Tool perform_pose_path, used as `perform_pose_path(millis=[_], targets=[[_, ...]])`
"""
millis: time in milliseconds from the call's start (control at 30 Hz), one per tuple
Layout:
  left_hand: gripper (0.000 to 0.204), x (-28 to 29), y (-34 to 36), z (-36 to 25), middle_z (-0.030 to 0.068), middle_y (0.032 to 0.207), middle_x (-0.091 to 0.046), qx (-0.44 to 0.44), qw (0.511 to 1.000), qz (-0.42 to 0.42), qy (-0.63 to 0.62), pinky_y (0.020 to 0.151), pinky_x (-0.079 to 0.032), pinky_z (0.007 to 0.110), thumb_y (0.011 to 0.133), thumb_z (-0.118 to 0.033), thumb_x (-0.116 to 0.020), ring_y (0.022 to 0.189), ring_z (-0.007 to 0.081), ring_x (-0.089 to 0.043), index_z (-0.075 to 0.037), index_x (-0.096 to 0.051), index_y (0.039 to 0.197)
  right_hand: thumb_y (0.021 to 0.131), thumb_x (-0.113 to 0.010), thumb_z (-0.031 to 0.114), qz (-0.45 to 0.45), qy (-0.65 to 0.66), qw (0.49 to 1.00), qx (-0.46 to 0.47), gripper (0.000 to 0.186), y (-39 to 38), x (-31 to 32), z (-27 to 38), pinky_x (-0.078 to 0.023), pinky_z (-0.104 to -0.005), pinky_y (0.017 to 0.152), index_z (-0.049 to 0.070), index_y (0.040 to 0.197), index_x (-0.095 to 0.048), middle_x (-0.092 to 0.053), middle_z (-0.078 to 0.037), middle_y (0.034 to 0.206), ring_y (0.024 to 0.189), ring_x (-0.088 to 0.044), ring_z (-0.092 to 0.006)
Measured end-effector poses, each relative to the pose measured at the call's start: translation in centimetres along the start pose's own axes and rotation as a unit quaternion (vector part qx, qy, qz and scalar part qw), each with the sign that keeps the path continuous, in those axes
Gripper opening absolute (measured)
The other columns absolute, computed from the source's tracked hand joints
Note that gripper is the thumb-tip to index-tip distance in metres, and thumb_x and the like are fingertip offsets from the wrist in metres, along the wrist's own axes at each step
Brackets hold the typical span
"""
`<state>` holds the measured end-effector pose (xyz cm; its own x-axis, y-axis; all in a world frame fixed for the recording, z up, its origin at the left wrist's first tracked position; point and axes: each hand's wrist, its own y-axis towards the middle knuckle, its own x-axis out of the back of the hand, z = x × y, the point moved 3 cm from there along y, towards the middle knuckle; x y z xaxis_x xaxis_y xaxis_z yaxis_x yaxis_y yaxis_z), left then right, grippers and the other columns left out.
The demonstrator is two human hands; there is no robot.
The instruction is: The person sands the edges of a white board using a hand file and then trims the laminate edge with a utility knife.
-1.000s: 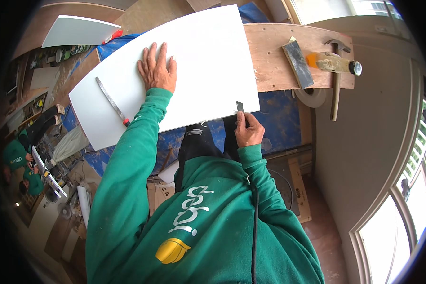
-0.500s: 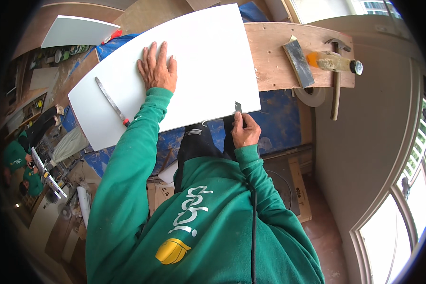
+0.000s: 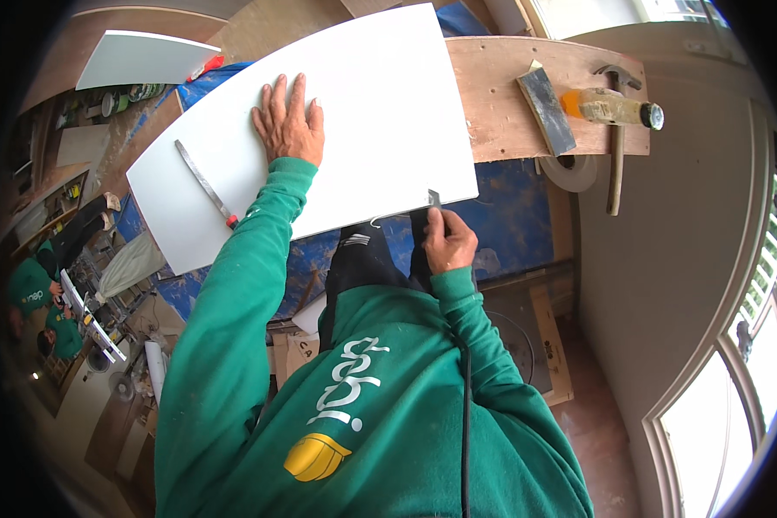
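A large white panel (image 3: 380, 112) with one curved edge lies across the bench before me. My left hand (image 3: 290, 129) rests flat on it, fingers spread, pressing on its surface. At the panel's near edge, toward its right corner, my right hand (image 3: 450, 240) pinches a small flat dark blade (image 3: 433, 199). The blade's tip overlaps the panel's edge; its lower part is hidden in my fingers. A thin white curled strip (image 3: 375, 223) hangs from that same edge, left of the blade. Left of my left hand, a slim metal file (image 3: 200, 179) with a red handle end lies on the panel.
On the wooden board (image 3: 492, 95) at right are a dark sanding block (image 3: 546, 110), a hammer (image 3: 615, 155) and a bottle (image 3: 609, 108). A roll of tape (image 3: 570, 174) sits beneath. Another white panel (image 3: 142, 60) lies far left. Co-workers in green (image 3: 33, 289) appear at left.
My right hand and the blade have shifted slightly, with the blade tilting a little at the panel's edge. The left hand stays in place on the panel.
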<state>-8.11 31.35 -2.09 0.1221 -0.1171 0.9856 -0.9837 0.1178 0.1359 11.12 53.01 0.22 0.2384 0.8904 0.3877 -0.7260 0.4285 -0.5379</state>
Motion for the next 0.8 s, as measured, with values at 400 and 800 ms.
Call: perform_pose_path(millis=[400,800], targets=[[0.05,-0.2,-0.1,0.3,0.0077,0.149,-0.036,-0.007,1.0,0.004,-0.002,0.114,-0.018,0.057,0.093,-0.035,-0.057,0.142,0.0319,-0.026,-0.022,-0.048,0.141,0.092,-0.065,0.022,-0.048,-0.079,0.995,0.04,0.024,-0.7,0.9,-0.2,-0.048,-0.0367,0.056,-0.001,0.084,-0.067,-0.062,-0.018,0.067,0.058,-0.062,-0.0316],[0.05,-0.1,0.5,0.1,0.007,0.151,-0.035,-0.003,1.0,-0.002,-0.024,0.114,-0.017,0.057,0.094,-0.03,-0.056,0.143,0.031,-0.026,-0.023,-0.045,0.143,0.093,-0.064,0.024,-0.062,-0.071,0.992,0.089,0.027,0.0,-1.5,-0.3,-0.048,-0.0313,0.054,-0.002,0.085,-0.067,-0.062,-0.011,0.062,0.054,-0.059,-0.0168]])
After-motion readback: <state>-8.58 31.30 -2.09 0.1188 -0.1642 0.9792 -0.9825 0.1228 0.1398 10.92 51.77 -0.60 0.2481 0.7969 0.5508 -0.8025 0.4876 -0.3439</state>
